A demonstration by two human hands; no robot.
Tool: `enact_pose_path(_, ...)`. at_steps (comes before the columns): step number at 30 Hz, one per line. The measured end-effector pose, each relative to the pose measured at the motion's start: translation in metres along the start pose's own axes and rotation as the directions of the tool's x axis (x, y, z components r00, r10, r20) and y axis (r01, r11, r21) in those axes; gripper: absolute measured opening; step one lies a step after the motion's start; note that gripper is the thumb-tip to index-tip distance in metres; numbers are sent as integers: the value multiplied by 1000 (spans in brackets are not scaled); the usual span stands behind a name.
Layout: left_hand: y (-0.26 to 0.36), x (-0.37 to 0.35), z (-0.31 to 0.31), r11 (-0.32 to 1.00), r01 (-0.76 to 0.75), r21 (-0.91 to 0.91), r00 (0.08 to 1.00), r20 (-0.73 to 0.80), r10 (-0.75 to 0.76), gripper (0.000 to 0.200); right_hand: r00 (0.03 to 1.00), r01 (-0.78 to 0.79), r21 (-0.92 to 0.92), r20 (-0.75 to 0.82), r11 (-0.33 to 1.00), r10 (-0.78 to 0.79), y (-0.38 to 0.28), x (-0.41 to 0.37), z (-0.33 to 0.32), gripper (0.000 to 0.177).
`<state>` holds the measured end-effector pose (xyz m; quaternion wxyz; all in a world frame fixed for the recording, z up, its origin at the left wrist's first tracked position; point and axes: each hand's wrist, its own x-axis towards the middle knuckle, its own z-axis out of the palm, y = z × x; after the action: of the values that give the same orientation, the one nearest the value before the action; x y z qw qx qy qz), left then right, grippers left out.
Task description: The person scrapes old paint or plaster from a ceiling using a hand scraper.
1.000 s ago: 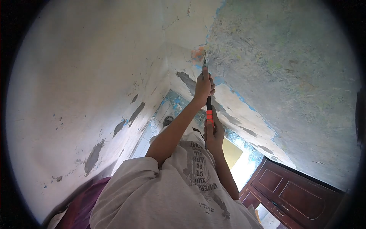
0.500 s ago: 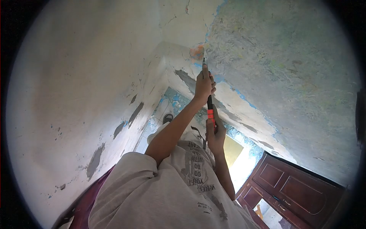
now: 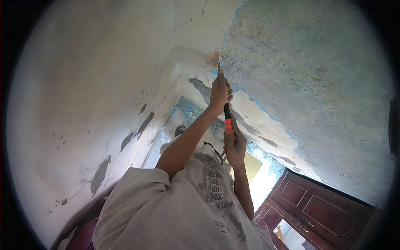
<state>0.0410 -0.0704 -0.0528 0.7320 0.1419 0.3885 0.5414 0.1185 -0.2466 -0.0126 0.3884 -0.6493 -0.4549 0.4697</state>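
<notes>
A long scraper with a black and red handle slants up to the wall, its small metal end at a patch of exposed orange beside peeling blue paint. My left hand is wrapped round its upper part, the thumb pointing along it towards the metal end. Lower down, my right hand closes round the red part of the handle. The lowest end of the handle is hidden by that hand.
A pale wall with grey patches stands on the left, and a rough greenish wall on the right. Brown cabinet doors are at the lower right. Tiled floor and a sandalled foot show below.
Both hands and the scraper have shifted slightly left in the view, along with small shifts of the walls and cabinet. Both hands keep their hold.
</notes>
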Motion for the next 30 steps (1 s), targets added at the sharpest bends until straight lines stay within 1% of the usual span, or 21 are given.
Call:
enact_pose_path(1, -3, -1, 0, 999, -10, -42, 1000, 15, 10, 43, 1000, -6, 6, 5, 1000, 6, 0, -4, -2, 51)
enact_pose_path(3, -9, -6, 4, 1000, 8, -3, 1000, 2, -8, 44, 1000, -1, 19, 9, 1000, 1, -2, -6, -10, 50)
enact_pose_path(4, -12, -5, 6, 1000, 14, 10, 1000, -4, -14, 44, 999, 31, -23, 20, 999, -30, -2, -1, -13, 50)
enact_pose_path(6, -9, 5, 2, 999, -24, -25, 1000, 6, 25, 45, 996, 77, -106, 43, 991, -73, 3, 8, -18, 50)
enact_pose_path(8, -7, 8, -2, 996, -64, -57, 998, 24, 66, 45, 997, 53, -134, 55, 990, -46, -2, 9, -20, 50)
enact_pose_path(9, -9, 7, 0, 994, -68, -82, 998, 6, 68, 47, 997, 49, -140, 58, 989, -41, -5, 9, -19, 51)
enact_pose_path(12, -22, -4, 11, 998, 4, -68, 1000, 12, -3, 48, 997, 81, -101, -3, 992, -82, 3, -1, -25, 50)
enact_pose_path(13, -23, -3, 8, 998, -9, -62, 999, 30, 11, 48, 996, 84, -124, 10, 989, -83, 3, 2, -25, 50)
enact_pose_path(15, -17, 7, 1, 997, -44, -70, 999, 6, 44, 47, 997, 77, -164, 26, 983, -73, 5, 7, -20, 51)
enact_pose_path(16, -15, 11, -4, 996, -56, -70, 998, -9, 55, 47, 998, 52, -149, 34, 987, -47, 2, 5, -18, 50)
enact_pose_path(17, -18, 16, -13, 989, -86, -121, 993, 69, 95, 47, 999, 29, -132, 41, 991, -24, -4, 4, -17, 50)
enact_pose_path(18, -18, 10, -10, 994, -44, -101, 998, 49, 49, 46, 999, 16, -114, 47, 993, -11, -10, 5, -14, 50)
enact_pose_path(19, -19, -1, -3, 996, -5, -85, 1000, 30, 8, 46, 998, 61, -127, 23, 990, -58, -8, 1, -15, 51)
enact_pose_path(20, -19, -6, 3, 997, 31, -74, 1000, 9, -30, 45, 998, 70, -113, 13, 991, -69, -5, 0, -15, 50)
enact_pose_path(21, -20, -3, 4, 997, 43, -63, 999, 21, -42, 44, 997, 79, -102, 7, 992, -79, -2, -1, -16, 50)
enact_pose_path(22, -19, 1, 1, 997, 22, -74, 1000, 11, -21, 45, 997, 81, -90, 3, 993, -81, 0, -1, -15, 50)
enact_pose_path(24, -15, 12, -10, 996, -5, -90, 1000, -9, 5, 45, 999, 40, -148, 19, 988, -38, -5, 6, -10, 49)
enact_pose_path(25, -12, 15, -14, 994, -25, -108, 998, 53, 31, 46, 999, 24, -175, 28, 984, -20, -8, 10, -8, 49)
enact_pose_path(28, -10, 1, 1, 995, 87, -54, 996, -22, -88, 46, 999, 51, -112, -14, 992, -52, -2, 2, -10, 48)
enact_pose_path(30, -10, 1, 0, 997, 68, -30, 998, -10, -69, 46, 998, 56, -134, -25, 989, -60, -11, 3, -5, 48)
